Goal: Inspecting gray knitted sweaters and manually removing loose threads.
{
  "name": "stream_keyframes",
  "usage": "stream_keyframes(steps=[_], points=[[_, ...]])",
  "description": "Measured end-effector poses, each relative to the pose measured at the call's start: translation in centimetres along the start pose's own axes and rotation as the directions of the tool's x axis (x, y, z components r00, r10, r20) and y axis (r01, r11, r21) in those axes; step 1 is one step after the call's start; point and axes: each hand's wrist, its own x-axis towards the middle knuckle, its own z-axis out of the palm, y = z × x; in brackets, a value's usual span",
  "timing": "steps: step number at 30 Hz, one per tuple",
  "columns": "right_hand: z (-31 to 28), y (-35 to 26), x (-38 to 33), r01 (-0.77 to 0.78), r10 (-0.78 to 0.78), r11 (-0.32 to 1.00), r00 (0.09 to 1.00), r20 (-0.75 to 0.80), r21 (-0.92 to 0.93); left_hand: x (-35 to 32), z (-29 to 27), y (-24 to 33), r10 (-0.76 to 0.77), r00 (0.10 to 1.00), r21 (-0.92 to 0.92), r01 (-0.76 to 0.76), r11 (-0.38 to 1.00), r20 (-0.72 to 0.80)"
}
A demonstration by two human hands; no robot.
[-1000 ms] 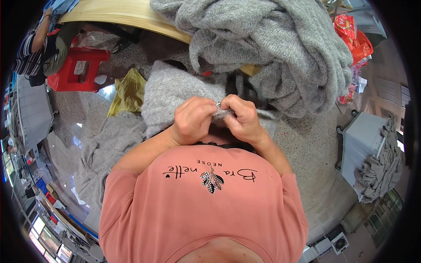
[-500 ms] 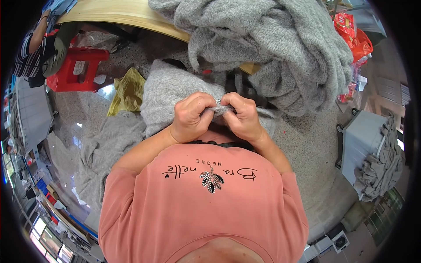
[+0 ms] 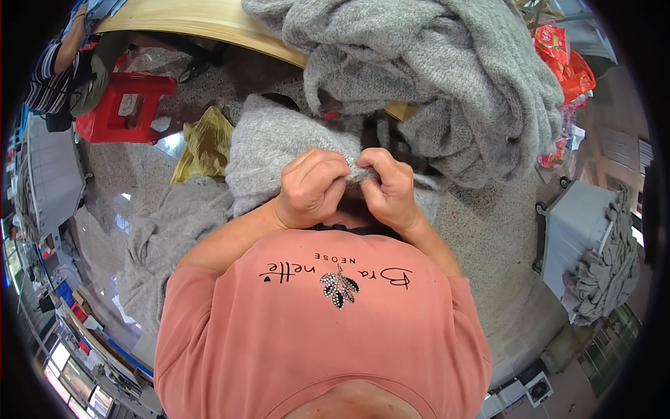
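A grey fuzzy knitted garment (image 3: 276,157) lies across my lap, its near edge bunched up between my hands. My left hand (image 3: 312,187) pinches that edge with thumb and curled fingers. Close beside it, my right hand (image 3: 387,187) grips the same edge, thumb pressed against the index finger. A short stretch of the knit spans the small gap between the two hands. The fingertips are partly hidden by the fabric and knuckles.
A large heap of grey knit (image 3: 447,77) covers the wooden table (image 3: 202,19) ahead. On the left are a yellow plastic bag (image 3: 207,143), a red stool (image 3: 150,108) and more grey knit (image 3: 178,223). A co-worker (image 3: 59,77) is at far left. A cart (image 3: 569,227) stands right.
My hands stay on the garment's edge and have shifted very slightly, the right one turning a little. The view has moved a touch.
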Motion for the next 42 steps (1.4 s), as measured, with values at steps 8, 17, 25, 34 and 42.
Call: stream_keyframes(steps=[8, 17, 25, 34, 42], points=[[-0.5, 1.3, 0.2, 0.065, -0.074, 0.996, 0.988, 0.137, 0.065, -0.2, -0.3, 0.0, -0.561, 0.807, -0.410, 0.582, 0.702, 0.184], [0.1, 1.8, -0.3, 0.104, -0.119, 0.983, 0.989, 0.093, 0.149, 0.7, -1.0, -1.6, -0.419, 0.830, -0.378, 0.545, 0.748, 0.367], [-0.7, 1.2, -0.3, 0.115, -0.122, 0.992, 0.949, 0.292, 0.042, 0.2, -1.1, -2.4, -0.369, 0.797, -0.412, 0.575, 0.707, 0.477], [-1.2, 1.6, -0.1, 0.172, -0.156, 0.985, 0.882, 0.445, 0.004, -0.3, -0.8, -1.9, -0.428, 0.753, -0.392, 0.638, 0.663, 0.500], [-0.1, 2.1, -1.1, 0.225, -0.218, 0.974, 0.932, 0.288, 0.010, -0.2, -0.9, -1.9, -0.439, 0.740, -0.401, 0.656, 0.640, 0.509]])
